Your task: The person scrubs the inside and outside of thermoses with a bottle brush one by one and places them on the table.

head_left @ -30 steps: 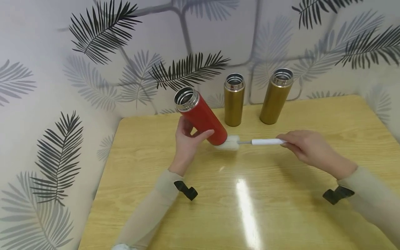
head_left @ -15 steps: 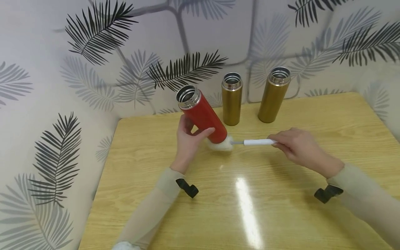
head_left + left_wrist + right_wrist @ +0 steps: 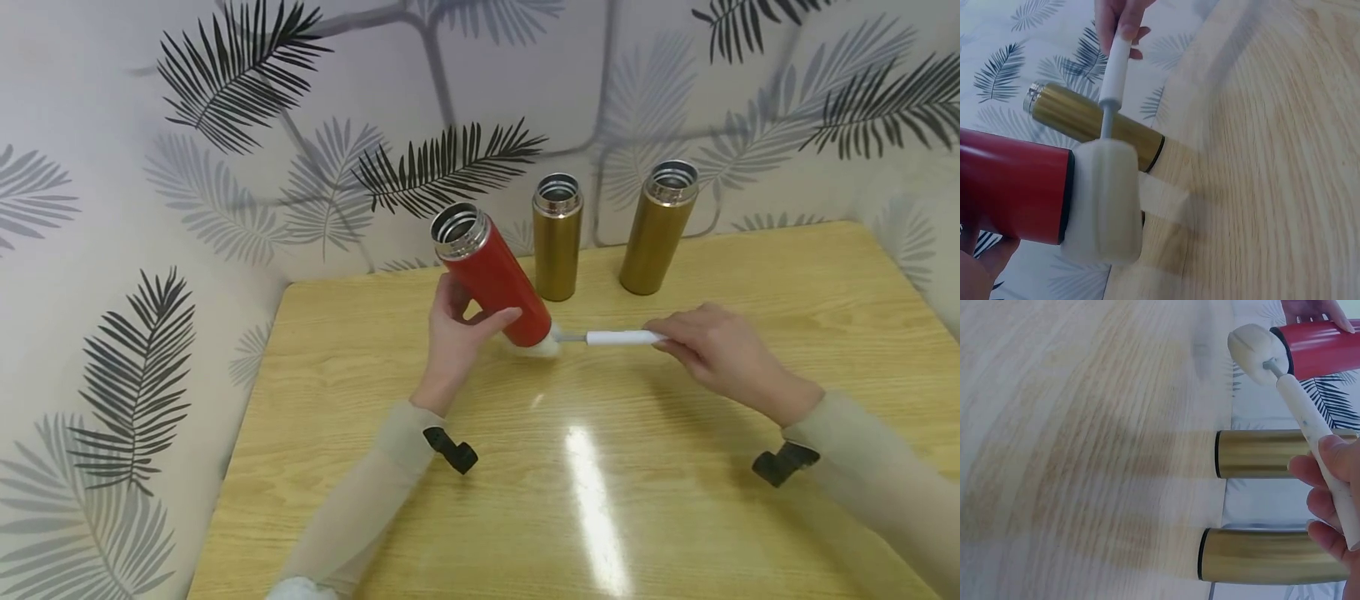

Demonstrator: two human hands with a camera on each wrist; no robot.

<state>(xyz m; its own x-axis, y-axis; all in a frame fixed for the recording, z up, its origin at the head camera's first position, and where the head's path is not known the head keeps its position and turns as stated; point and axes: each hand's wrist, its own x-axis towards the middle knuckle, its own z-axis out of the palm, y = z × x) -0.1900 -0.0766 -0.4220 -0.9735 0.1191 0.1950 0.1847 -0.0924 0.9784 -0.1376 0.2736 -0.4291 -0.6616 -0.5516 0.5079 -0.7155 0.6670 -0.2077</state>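
Note:
My left hand (image 3: 459, 337) grips a red thermos flask (image 3: 498, 279) by its lower body and holds it tilted, its lidless steel mouth to the upper left. Between the thumb and fingers of my right hand (image 3: 708, 346) is the white handle (image 3: 622, 337) of a bottle brush. The brush's cream sponge head (image 3: 1107, 200) lies against the base of the red flask in the left wrist view. In the right wrist view the sponge head (image 3: 1257, 353) overlaps the flask's black bottom edge. Part of the sponge is hidden behind the flask in the head view.
Two lidless gold flasks stand upright at the back of the wooden table (image 3: 525, 500), one gold flask (image 3: 557, 250) just right of the red one, the other gold flask (image 3: 656, 237) farther right. Behind them rises a leaf-patterned wall (image 3: 360, 83).
My right hand has moved left with the brush, and its sponge has gone farther under the red flask's base. The red flask has shifted slightly right in my left hand.

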